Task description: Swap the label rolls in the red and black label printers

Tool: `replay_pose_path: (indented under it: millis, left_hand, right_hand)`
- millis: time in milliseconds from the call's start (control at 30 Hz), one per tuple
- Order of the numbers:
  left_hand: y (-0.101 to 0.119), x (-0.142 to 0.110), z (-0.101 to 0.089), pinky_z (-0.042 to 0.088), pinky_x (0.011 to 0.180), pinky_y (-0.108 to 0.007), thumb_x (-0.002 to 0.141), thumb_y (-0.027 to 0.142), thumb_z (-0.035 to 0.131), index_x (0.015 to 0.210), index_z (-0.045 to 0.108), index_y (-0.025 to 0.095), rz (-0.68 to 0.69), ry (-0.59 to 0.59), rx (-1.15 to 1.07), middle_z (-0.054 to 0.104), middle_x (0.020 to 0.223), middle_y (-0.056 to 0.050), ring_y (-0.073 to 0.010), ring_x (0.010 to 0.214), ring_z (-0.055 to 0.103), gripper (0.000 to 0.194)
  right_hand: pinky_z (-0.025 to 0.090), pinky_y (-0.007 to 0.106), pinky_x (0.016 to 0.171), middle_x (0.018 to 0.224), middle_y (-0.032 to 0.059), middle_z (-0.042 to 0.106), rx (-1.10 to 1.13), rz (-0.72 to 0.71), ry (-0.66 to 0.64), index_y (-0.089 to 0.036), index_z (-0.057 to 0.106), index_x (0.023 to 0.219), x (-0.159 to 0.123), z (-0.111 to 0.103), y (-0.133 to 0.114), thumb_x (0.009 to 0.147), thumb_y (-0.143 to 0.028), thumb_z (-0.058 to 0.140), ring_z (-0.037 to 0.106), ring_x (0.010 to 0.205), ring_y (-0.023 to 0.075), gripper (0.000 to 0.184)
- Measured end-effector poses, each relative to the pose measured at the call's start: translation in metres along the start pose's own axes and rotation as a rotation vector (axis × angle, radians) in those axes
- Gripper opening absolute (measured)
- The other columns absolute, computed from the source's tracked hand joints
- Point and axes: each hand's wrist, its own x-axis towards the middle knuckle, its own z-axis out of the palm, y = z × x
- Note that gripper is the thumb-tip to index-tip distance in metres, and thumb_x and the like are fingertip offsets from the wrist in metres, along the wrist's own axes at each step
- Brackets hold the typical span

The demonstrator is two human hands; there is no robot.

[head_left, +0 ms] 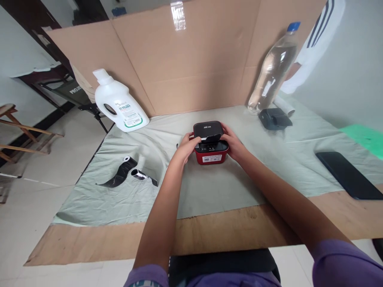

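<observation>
A small red box-shaped printer (211, 156) with a black hinged lid (208, 130) sits in the middle of a pale green cloth (209, 187). The lid is tilted partly up. My left hand (187, 146) grips the printer's left side, thumb near the lid's front edge. My right hand (233, 143) holds its right side, fingers curled against the lid and body. Both hands are closed on the printer.
Two paper rolls (131, 169) with dark unrolled strips lie left of the printer. A white detergent jug (118, 103) stands back left, a clear water bottle (273, 69) and a black pouch (274, 118) back right, a black phone (347, 173) right. A cardboard screen (185, 59) backs the table; a person's striped sleeve (320, 32) shows behind it.
</observation>
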Motion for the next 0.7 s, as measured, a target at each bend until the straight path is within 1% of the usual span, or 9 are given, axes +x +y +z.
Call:
replay_pose_path:
  millis: [133,267,333,433,500,567,633,700]
  left_hand:
    - [-0.001,0.001,-0.002,0.051,0.070,-0.024,0.073,0.023,0.068,0.131,0.058,0.021,-0.007,-0.027,-0.020,0.069,0.124,-0.008,-0.0165,0.091,0.068,0.058]
    - [-0.004,0.004,-0.005,0.050,0.074,-0.025,0.071,0.024,0.069,0.130,0.058,0.022,-0.027,-0.038,-0.048,0.070,0.123,-0.008,-0.0165,0.093,0.068,0.060]
    - [-0.004,0.004,-0.006,0.049,0.076,-0.025,0.072,0.026,0.069,0.125,0.060,0.021,-0.059,-0.047,-0.067,0.072,0.116,-0.007,-0.0163,0.091,0.068,0.054]
    - [-0.005,0.005,-0.004,0.048,0.074,-0.025,0.076,0.033,0.067,0.113,0.064,0.022,-0.071,-0.048,-0.077,0.073,0.104,-0.004,-0.0163,0.087,0.067,0.039]
    - [-0.006,0.004,-0.003,0.047,0.073,-0.025,0.077,0.035,0.065,0.105,0.064,0.022,-0.065,-0.038,-0.062,0.073,0.099,-0.003,-0.0163,0.085,0.066,0.031]
    - [-0.005,0.004,-0.003,0.048,0.074,-0.025,0.078,0.035,0.065,0.102,0.064,0.022,-0.067,-0.042,-0.049,0.073,0.098,-0.003,-0.0168,0.085,0.066,0.027]
    - [-0.005,0.004,-0.003,0.049,0.076,-0.026,0.078,0.035,0.064,0.103,0.065,0.022,-0.068,-0.060,-0.048,0.073,0.098,-0.004,-0.0176,0.087,0.067,0.028]
    - [-0.004,0.004,-0.004,0.051,0.080,-0.027,0.080,0.034,0.062,0.109,0.066,0.022,-0.058,-0.083,-0.045,0.074,0.102,-0.005,-0.0187,0.091,0.068,0.033]
  right_hand:
    - [0.042,0.044,0.117,0.142,-0.0025,0.062,0.021,0.018,0.025,-0.031,0.060,0.130,-0.002,0.002,-0.002,0.066,-0.021,0.063,0.056,0.132,0.0255,0.064]
    - [0.044,0.043,0.114,0.140,-0.0016,0.064,-0.002,-0.003,0.015,-0.031,0.060,0.131,-0.002,0.001,-0.001,0.068,-0.023,0.062,0.058,0.130,0.0253,0.064]
    - [0.045,0.043,0.113,0.139,-0.0008,0.065,-0.009,0.000,0.023,-0.030,0.060,0.132,-0.002,0.000,0.002,0.068,-0.024,0.062,0.058,0.129,0.0258,0.064]
    - [0.045,0.045,0.114,0.139,-0.0004,0.066,-0.008,0.008,0.042,-0.029,0.058,0.136,-0.002,-0.002,0.009,0.070,-0.028,0.062,0.058,0.130,0.0273,0.066]
    - [0.043,0.048,0.116,0.141,-0.0005,0.065,0.014,0.001,0.047,-0.029,0.056,0.139,-0.003,-0.003,0.015,0.073,-0.033,0.062,0.056,0.134,0.0281,0.066]
    - [0.039,0.049,0.119,0.145,-0.0007,0.063,0.053,-0.013,0.055,-0.030,0.055,0.141,-0.004,-0.003,0.021,0.077,-0.039,0.062,0.052,0.139,0.0281,0.065]
    - [0.035,0.049,0.123,0.149,-0.0006,0.060,0.083,-0.035,0.071,-0.030,0.055,0.140,-0.004,-0.002,0.026,0.079,-0.044,0.062,0.048,0.143,0.0274,0.063]
    - [0.032,0.049,0.125,0.152,-0.0002,0.057,0.091,-0.048,0.092,-0.030,0.056,0.140,-0.006,-0.003,0.029,0.080,-0.046,0.063,0.047,0.145,0.0271,0.062]
